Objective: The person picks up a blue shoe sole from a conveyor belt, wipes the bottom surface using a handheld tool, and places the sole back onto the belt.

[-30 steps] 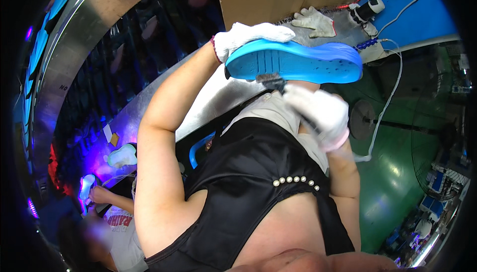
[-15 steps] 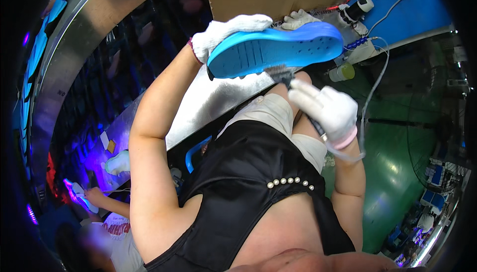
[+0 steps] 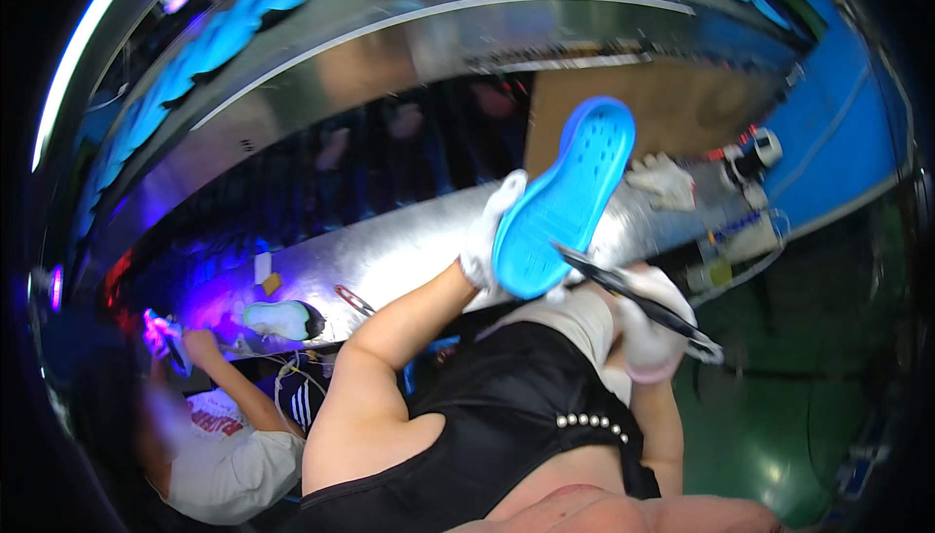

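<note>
Turning from crosswise to far-pointing, the blue sole (image 3: 560, 211) is held over the metal bench (image 3: 429, 221), apparently presenting its near end to the black tool (image 3: 643, 302). The left hand (image 3: 482, 241) curls around its left edge; the right hand (image 3: 653, 343) closes around the tool, contact unclear.

The head camera looks down and forward from above the person (image 3: 506, 387). The left hand (image 3: 484, 236) and right hand (image 3: 657, 333) are near; the table (image 3: 414, 231) reaches farther out.
</note>
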The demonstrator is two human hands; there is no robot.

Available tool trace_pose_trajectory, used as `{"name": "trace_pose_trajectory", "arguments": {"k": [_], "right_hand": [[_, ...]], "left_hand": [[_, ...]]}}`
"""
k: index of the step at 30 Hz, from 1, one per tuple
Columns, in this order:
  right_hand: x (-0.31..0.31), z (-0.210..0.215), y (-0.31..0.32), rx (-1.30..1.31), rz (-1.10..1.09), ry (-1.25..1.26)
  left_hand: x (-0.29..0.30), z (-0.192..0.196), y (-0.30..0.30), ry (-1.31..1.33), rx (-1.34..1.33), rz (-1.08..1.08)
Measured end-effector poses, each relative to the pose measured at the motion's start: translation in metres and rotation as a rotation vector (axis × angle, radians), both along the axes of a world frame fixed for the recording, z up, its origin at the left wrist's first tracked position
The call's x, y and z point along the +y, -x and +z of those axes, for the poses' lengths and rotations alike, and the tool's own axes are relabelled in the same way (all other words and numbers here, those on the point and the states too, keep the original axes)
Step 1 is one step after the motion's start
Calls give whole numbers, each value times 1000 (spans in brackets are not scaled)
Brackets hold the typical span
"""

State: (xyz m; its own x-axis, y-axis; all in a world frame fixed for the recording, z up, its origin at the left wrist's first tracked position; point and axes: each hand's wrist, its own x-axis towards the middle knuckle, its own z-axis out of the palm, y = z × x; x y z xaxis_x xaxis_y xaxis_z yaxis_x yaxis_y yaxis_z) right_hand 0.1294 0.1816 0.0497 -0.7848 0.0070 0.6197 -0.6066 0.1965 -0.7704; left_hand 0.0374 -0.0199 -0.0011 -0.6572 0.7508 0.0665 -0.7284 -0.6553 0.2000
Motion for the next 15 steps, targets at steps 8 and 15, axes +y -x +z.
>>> {"name": "trace_pose_trajectory", "arguments": {"k": [8, 15], "right_hand": [[34, -35, -1, -25, -103, 238], [17, -27, 4, -302, -71, 431]], "left_hand": [[-137, 149, 14, 33, 495, 288], [-248, 266, 134, 254, 191, 1473]]}}
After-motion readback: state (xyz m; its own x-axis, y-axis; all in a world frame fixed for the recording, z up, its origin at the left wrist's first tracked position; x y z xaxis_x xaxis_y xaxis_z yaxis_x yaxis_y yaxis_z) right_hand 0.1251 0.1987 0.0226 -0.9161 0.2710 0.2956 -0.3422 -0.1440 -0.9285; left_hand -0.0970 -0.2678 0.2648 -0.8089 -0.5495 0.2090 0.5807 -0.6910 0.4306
